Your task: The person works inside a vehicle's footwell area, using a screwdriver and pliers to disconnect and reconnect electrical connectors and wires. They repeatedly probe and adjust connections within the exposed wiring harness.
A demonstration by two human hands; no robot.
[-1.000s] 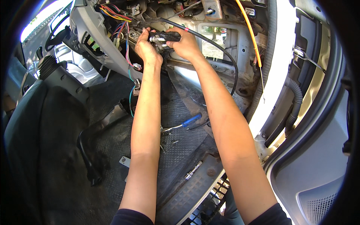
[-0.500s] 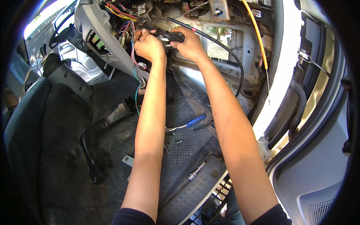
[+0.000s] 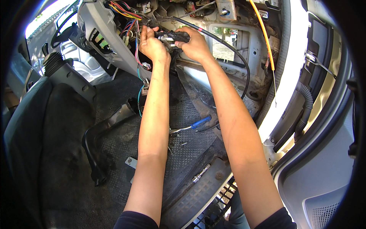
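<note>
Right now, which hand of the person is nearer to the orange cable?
The right hand. In this view it is to the left of the orange cable, not touching it. The left hand is farther left, beyond the right hand.

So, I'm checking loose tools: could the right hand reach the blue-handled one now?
Probably, if it lets go: the right hand holds a dark object, but nothing visible covers the blue handle.

Dark textured floor matting is flanked on the left by a dark seat and on the right by a grey door, while a white pillar is bleached by daylight and greenery is framed by a rectangular opening in the front wall.
</note>
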